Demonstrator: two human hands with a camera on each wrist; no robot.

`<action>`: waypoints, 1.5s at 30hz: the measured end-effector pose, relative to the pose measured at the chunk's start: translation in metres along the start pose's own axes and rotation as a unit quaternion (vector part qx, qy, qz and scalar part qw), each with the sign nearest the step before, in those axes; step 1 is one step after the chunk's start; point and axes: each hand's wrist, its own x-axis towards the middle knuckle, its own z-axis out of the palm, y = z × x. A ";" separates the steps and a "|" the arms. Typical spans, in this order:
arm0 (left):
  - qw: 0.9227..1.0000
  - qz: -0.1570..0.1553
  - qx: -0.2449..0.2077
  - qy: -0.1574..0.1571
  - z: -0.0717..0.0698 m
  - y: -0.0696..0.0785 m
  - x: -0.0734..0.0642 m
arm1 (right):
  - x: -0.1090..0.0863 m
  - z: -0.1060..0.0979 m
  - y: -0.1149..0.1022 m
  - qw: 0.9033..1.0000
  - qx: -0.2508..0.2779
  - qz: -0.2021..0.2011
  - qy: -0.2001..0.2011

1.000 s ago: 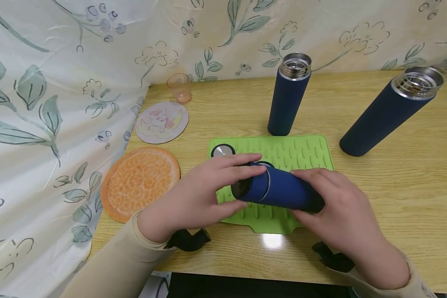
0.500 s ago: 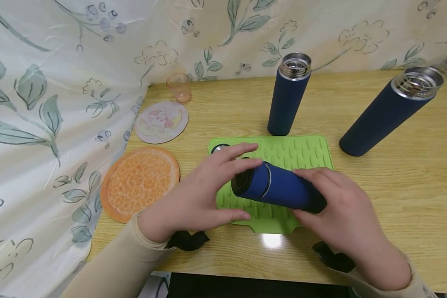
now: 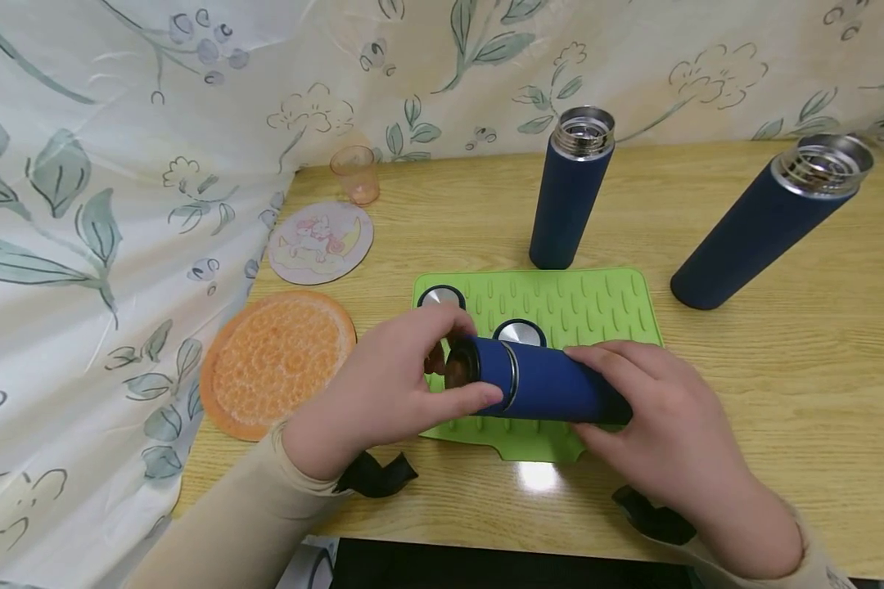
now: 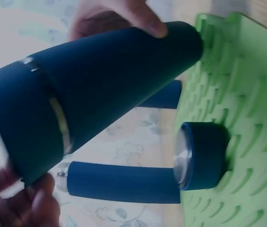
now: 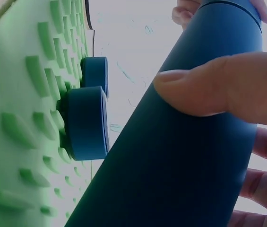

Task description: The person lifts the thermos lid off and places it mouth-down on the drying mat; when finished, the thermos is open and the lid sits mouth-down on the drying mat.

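Observation:
A blue thermos flask (image 3: pixel 556 380) is held lying nearly level over a green ridged mat (image 3: pixel 604 303). My right hand (image 3: pixel 666 417) grips its body near the base, with the thumb along the side in the right wrist view. At the other end, my left hand (image 3: pixel 383 384) pinches the flask's lid (image 3: pixel 492 368) between thumb and curled fingers. A metal ring shows at the seam between lid and body. Two loose lids with silver tops rest on the mat: one lid (image 3: pixel 520 331) just behind the flask, another lid (image 3: pixel 442 296) at the mat's far left corner.
Behind the mat stands a lidless navy flask (image 3: pixel 570 196), and a second lidless flask (image 3: pixel 762 225) is farther right. Leftward lie an orange round mat (image 3: pixel 280 360) and a pale round coaster (image 3: pixel 320 243), near a pink clear cup (image 3: pixel 356 173). A patterned curtain (image 3: pixel 427 74) borders the table.
Half a second ago my left fingers were spread apart around the lid end; now they have closed on the lid. The flask has shifted slightly left and lies more level.

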 end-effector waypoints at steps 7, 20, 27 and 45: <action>0.998 0.049 -0.029 0.016 -0.002 -0.007 -0.004 | 0.000 -0.001 0.001 1.000 -0.003 0.003 0.005; 0.975 0.220 -0.035 -0.004 0.000 -0.009 -0.002 | 0.000 -0.004 0.003 1.000 -0.003 0.009 0.013; 0.981 0.158 -0.104 0.049 -0.002 -0.010 -0.002 | -0.003 -0.008 0.011 0.999 -0.009 0.027 0.035; 0.992 0.106 -0.020 0.058 0.014 0.002 0.018 | -0.036 -0.033 0.041 0.918 0.078 0.307 0.238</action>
